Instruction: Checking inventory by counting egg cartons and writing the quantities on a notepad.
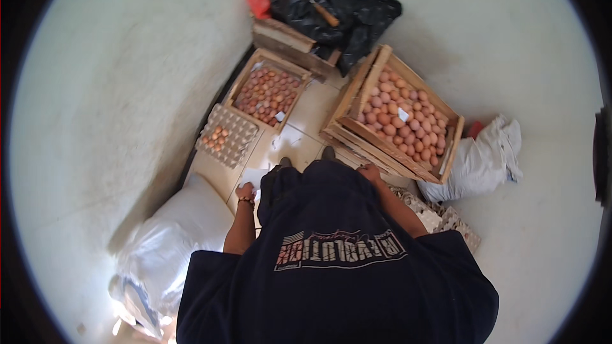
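Observation:
My left hand (245, 192), with a bracelet at the wrist, is low on the left side of my body. Its fingers are closed on the edge of a thin white sheet (256, 176), which could be paper or plastic. On the right, my right hand (368, 172) is beside the lower edge of a large wooden crate (347, 105) full of brown eggs (414, 124); its fingers are too small to read. Ahead of the left hand lies a grey egg tray (239, 132) with several eggs (215, 139) at one side. Beyond it stands a smaller wooden crate (290, 111) of eggs.
Black plastic bags (357, 3) and a red bag (262, 1) rest on a wooden box (280, 35) at the back. A big white sack (185, 223) is at left, another white sack (481, 162) at right. Egg trays (462, 226) lie beside my right arm.

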A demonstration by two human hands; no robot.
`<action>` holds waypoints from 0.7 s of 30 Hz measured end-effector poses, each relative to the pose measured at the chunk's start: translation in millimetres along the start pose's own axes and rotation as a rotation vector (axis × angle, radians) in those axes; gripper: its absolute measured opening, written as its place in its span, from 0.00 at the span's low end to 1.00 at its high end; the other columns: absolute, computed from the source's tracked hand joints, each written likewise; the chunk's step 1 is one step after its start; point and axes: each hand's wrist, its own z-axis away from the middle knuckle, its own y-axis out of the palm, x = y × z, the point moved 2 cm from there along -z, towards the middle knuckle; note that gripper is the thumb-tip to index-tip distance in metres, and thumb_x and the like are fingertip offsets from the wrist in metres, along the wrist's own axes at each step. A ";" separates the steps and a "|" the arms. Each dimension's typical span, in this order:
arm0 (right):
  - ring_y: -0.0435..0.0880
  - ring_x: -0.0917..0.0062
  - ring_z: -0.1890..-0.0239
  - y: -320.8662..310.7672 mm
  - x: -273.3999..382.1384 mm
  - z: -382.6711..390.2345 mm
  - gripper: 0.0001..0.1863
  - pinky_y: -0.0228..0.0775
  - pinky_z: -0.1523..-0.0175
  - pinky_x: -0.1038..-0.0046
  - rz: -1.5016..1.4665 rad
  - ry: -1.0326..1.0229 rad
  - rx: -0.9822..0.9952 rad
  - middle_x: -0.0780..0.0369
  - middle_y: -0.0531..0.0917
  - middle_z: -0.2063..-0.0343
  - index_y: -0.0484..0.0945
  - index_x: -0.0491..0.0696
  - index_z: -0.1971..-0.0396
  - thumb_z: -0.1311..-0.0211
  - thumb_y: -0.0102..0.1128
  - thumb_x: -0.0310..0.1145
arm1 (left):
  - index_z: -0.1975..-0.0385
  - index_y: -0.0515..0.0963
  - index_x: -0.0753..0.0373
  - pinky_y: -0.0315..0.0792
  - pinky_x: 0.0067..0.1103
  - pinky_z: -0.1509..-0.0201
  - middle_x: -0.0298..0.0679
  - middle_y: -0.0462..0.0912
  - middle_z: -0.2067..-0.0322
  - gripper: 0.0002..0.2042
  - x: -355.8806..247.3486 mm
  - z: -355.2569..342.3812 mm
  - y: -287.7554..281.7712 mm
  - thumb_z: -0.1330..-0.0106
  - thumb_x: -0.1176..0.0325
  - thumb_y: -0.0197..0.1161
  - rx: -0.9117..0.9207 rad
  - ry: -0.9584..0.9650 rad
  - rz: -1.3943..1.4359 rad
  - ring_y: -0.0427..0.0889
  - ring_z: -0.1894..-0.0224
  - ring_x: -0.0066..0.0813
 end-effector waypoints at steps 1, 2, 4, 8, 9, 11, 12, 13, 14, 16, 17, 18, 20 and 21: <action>0.82 0.57 0.65 -5.4 -5.1 -4.9 0.23 0.72 0.58 0.62 -0.024 0.030 -0.035 0.44 0.81 0.71 0.82 0.38 0.74 0.55 0.62 0.48 | 0.53 0.72 0.66 0.71 0.24 0.79 0.42 0.79 0.71 0.24 -9.4 6.1 10.0 0.56 0.75 0.59 -0.088 0.013 -0.001 0.78 0.73 0.33; 0.83 0.56 0.64 -6.1 -10.6 -11.4 0.23 0.73 0.57 0.62 -0.029 -0.007 -0.007 0.44 0.82 0.71 0.82 0.38 0.73 0.55 0.62 0.48 | 0.58 0.74 0.67 0.72 0.25 0.78 0.42 0.79 0.71 0.20 -21.0 7.4 16.8 0.56 0.77 0.58 0.024 0.034 -0.041 0.79 0.73 0.34; 0.83 0.56 0.63 -6.3 -19.3 -9.5 0.23 0.73 0.56 0.63 -0.061 -0.029 0.011 0.45 0.82 0.70 0.82 0.38 0.73 0.55 0.62 0.47 | 0.62 0.75 0.67 0.72 0.24 0.78 0.40 0.79 0.73 0.17 -37.0 8.8 37.3 0.56 0.78 0.58 0.031 0.112 -0.084 0.78 0.76 0.33; 0.83 0.54 0.62 -2.6 -28.8 2.5 0.22 0.74 0.56 0.63 -0.206 0.065 -0.091 0.45 0.82 0.70 0.82 0.39 0.74 0.55 0.61 0.46 | 0.65 0.75 0.68 0.70 0.22 0.80 0.39 0.77 0.76 0.15 -59.5 -16.5 76.1 0.57 0.77 0.59 0.125 0.167 -0.006 0.77 0.79 0.32; 0.83 0.55 0.63 0.3 -41.2 2.9 0.21 0.74 0.57 0.62 -0.296 0.103 -0.159 0.45 0.82 0.70 0.82 0.39 0.74 0.54 0.61 0.46 | 0.65 0.75 0.68 0.70 0.22 0.80 0.39 0.77 0.76 0.15 -68.1 -11.7 92.6 0.57 0.77 0.59 0.147 0.176 -0.023 0.77 0.79 0.32; 0.83 0.53 0.61 17.6 -75.8 -4.1 0.22 0.74 0.55 0.63 -0.330 0.139 -0.178 0.44 0.82 0.69 0.82 0.40 0.72 0.54 0.59 0.46 | 0.69 0.75 0.68 0.68 0.23 0.81 0.39 0.77 0.78 0.12 -88.6 11.0 123.1 0.57 0.76 0.60 0.128 0.318 -0.086 0.76 0.80 0.31; 0.83 0.51 0.60 24.3 -78.6 -4.8 0.22 0.74 0.54 0.63 -0.352 0.142 -0.161 0.44 0.82 0.67 0.82 0.40 0.70 0.54 0.58 0.46 | 0.72 0.76 0.68 0.67 0.23 0.83 0.38 0.78 0.79 0.09 -98.8 12.1 128.2 0.56 0.76 0.60 0.100 0.334 -0.183 0.74 0.84 0.29; 0.83 0.51 0.60 28.3 -84.3 -3.7 0.22 0.74 0.54 0.63 -0.360 0.144 -0.165 0.44 0.82 0.67 0.82 0.40 0.70 0.54 0.58 0.46 | 0.72 0.76 0.68 0.67 0.23 0.83 0.38 0.78 0.79 0.09 -100.7 15.9 134.0 0.56 0.76 0.60 0.103 0.341 -0.189 0.74 0.84 0.29; 0.83 0.52 0.60 31.7 -92.1 -2.1 0.22 0.74 0.54 0.63 -0.424 0.207 -0.166 0.44 0.82 0.67 0.82 0.40 0.70 0.55 0.58 0.45 | 0.72 0.77 0.69 0.67 0.23 0.84 0.38 0.78 0.80 0.09 -100.5 21.1 141.0 0.56 0.76 0.60 0.189 0.395 -0.112 0.74 0.84 0.28; 0.83 0.52 0.60 39.7 -104.8 -2.4 0.21 0.74 0.53 0.63 -0.497 0.278 -0.172 0.44 0.83 0.67 0.82 0.41 0.70 0.55 0.58 0.45 | 0.70 0.78 0.71 0.69 0.23 0.84 0.37 0.79 0.79 0.11 -104.0 33.9 153.1 0.55 0.76 0.59 0.258 0.435 -0.132 0.75 0.84 0.27; 0.83 0.53 0.60 43.4 -109.6 -4.3 0.21 0.74 0.54 0.63 -0.537 0.289 -0.168 0.45 0.83 0.68 0.82 0.41 0.70 0.55 0.58 0.45 | 0.70 0.78 0.71 0.69 0.23 0.84 0.37 0.79 0.79 0.11 -105.1 39.6 155.9 0.55 0.76 0.59 0.263 0.439 -0.138 0.75 0.84 0.27; 0.84 0.53 0.61 43.7 -110.1 -3.5 0.21 0.74 0.54 0.64 -0.575 0.298 -0.161 0.45 0.83 0.69 0.82 0.41 0.71 0.56 0.58 0.45 | 0.69 0.76 0.72 0.69 0.23 0.80 0.38 0.78 0.77 0.11 -102.3 41.3 156.7 0.53 0.76 0.60 0.250 0.422 -0.257 0.76 0.80 0.29; 0.84 0.54 0.61 42.3 -110.7 -3.8 0.21 0.74 0.54 0.64 -0.563 0.310 -0.163 0.46 0.83 0.69 0.82 0.41 0.71 0.56 0.58 0.45 | 0.70 0.74 0.73 0.71 0.24 0.77 0.40 0.78 0.75 0.09 -96.4 44.1 156.6 0.52 0.77 0.60 0.293 0.415 -0.342 0.77 0.78 0.33; 0.84 0.55 0.62 39.4 -105.0 -3.0 0.21 0.74 0.55 0.63 -0.546 0.313 -0.158 0.46 0.83 0.70 0.82 0.40 0.71 0.57 0.58 0.44 | 0.70 0.74 0.73 0.71 0.24 0.77 0.40 0.78 0.75 0.09 -89.6 39.2 151.4 0.52 0.77 0.60 0.284 0.418 -0.341 0.77 0.78 0.33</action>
